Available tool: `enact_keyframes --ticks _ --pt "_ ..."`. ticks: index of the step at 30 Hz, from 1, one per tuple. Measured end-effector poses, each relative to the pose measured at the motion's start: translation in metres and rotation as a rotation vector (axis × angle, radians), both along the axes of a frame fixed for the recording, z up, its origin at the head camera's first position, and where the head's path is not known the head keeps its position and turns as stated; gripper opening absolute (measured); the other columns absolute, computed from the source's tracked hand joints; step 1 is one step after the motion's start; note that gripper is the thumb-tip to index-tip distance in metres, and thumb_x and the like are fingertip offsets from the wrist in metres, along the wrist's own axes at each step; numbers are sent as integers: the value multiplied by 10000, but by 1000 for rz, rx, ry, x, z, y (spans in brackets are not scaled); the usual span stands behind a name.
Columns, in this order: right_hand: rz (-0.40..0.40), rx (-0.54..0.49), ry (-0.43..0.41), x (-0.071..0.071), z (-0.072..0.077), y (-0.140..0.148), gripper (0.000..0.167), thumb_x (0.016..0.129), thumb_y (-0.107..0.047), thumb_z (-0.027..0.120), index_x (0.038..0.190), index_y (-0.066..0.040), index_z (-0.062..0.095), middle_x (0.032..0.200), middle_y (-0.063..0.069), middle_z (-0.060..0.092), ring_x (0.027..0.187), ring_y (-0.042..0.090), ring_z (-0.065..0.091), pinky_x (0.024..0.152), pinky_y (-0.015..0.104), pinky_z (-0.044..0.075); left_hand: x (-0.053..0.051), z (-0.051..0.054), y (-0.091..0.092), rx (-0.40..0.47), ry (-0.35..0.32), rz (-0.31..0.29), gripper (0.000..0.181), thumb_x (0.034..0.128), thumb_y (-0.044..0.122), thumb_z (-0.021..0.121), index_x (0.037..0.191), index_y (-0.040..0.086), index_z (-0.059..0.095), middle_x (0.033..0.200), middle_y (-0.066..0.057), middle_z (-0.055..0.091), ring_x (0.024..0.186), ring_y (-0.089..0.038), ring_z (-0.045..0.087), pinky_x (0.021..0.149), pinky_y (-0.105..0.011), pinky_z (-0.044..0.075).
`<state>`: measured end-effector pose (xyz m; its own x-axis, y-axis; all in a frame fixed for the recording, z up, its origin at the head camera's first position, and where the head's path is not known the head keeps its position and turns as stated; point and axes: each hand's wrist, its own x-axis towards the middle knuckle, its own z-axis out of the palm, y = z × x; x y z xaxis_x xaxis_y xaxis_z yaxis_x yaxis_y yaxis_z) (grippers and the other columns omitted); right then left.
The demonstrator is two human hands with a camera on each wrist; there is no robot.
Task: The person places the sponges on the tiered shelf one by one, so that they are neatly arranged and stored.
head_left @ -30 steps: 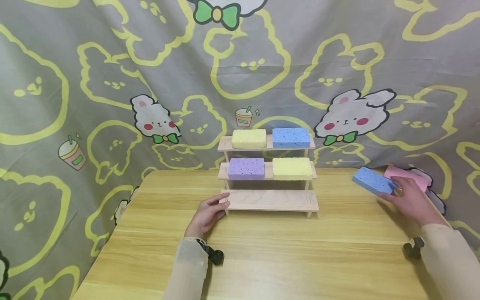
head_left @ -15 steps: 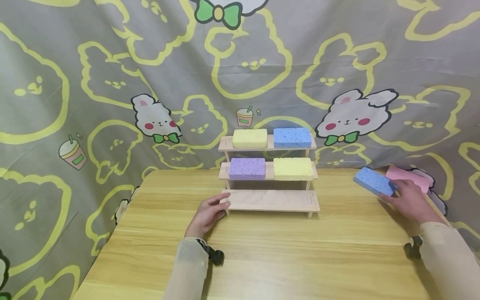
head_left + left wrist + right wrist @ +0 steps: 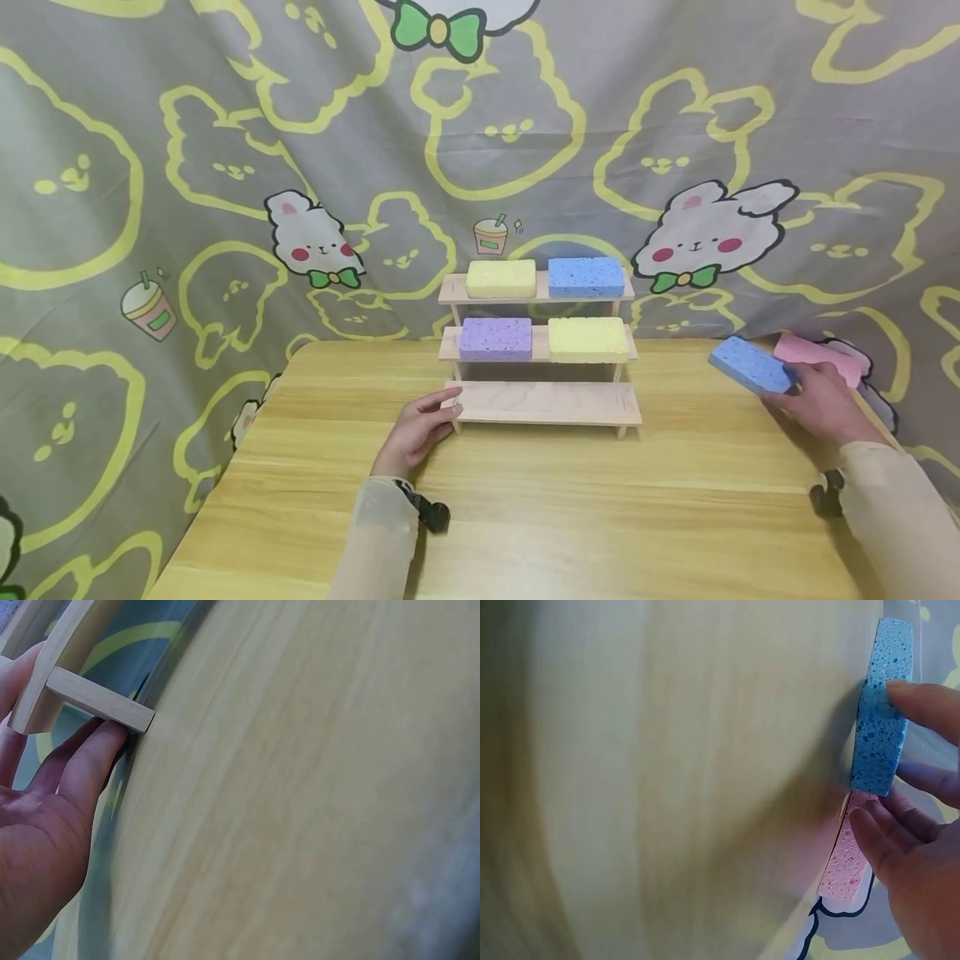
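At the left end of the bottom shelf of a three-tier wooden rack (image 3: 543,402), my left hand (image 3: 412,427) grips the shelf. In the left wrist view, this hand (image 3: 45,817) has fingers around the shelf end and against a wooden leg (image 3: 103,699). My right hand (image 3: 825,402) holds the right end of a blue sponge (image 3: 750,365) at the table's back right. The right wrist view shows the thumb on the face of that sponge (image 3: 881,712) and fingers behind it; a pink sponge (image 3: 846,859) lies beside the other fingers of this hand (image 3: 922,862).
The top shelf bears a yellow sponge (image 3: 501,279) and a blue one (image 3: 586,277). On the middle shelf are a purple sponge (image 3: 495,338) and another yellow one (image 3: 587,339). A patterned curtain (image 3: 360,150) hangs behind the table (image 3: 540,517).
The right hand's fingers have closed in slightly at the end of the blue sponge. The left hand, the rack and the sponges stay where they were.
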<state>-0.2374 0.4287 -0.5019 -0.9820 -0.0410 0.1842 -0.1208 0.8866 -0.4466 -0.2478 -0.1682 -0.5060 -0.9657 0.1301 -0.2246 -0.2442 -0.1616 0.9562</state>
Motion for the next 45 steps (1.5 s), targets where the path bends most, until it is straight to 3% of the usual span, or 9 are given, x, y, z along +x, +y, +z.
enact_keyframes --ticks 5,8,15,25,30,33,36,45 --pt "37 2 33 -2 -1 2 638 807 -153 775 1178 259 460 1027 424 541 954 534 490 763 619 406 0 0 0 4 -9 0 395 888 -2 703 1279 15 648 1535 -134 346 1058 -208 606 895 -365 509" --pt "72 -5 52 -4 -1 3 602 774 -114 802 1143 248 495 984 392 588 841 441 579 684 482 463 1 1 1 -1 -11 2 394 889 2 703 1278 23 651 1530 -132 356 1061 -208 604 899 -368 505" --pt "114 -37 72 -2 2 0 556 751 -59 814 1145 207 526 976 344 616 811 339 585 609 180 398 1 1 1 -14 -13 6 405 888 28 716 1287 34 649 1540 -137 338 1060 -203 604 894 -363 507" --pt "104 -41 65 4 2 3 583 796 -127 817 1253 118 550 1128 304 596 934 362 539 708 165 343 0 0 1 -5 -14 9 406 890 13 709 1290 22 644 1529 -126 358 1036 -190 611 871 -348 515" --pt "83 -57 12 8 5 3 647 858 -185 770 1339 134 478 1264 359 506 1071 461 506 915 344 378 1 0 1 -3 -14 10 400 891 11 706 1287 19 645 1536 -130 346 1049 -197 609 875 -351 512" --pt "88 -90 10 11 6 2 657 867 -173 758 1347 158 455 1296 389 466 1121 536 475 1022 237 297 1 1 1 -5 -11 9 400 894 13 705 1289 21 644 1537 -134 343 1060 -204 608 881 -355 513" --pt "95 -118 17 13 6 2 664 871 -171 756 1360 156 447 1313 391 457 1134 572 462 934 41 164 1 1 1 -8 -11 10 401 893 13 706 1289 25 646 1535 -131 347 1057 -202 608 876 -353 516" --pt "70 -128 20 23 8 -4 663 889 -208 742 1402 96 453 1344 372 456 1167 516 432 995 83 117 1 1 1 9 -13 14 403 886 6 710 1284 23 649 1542 -142 330 1003 -175 618 829 -320 531"
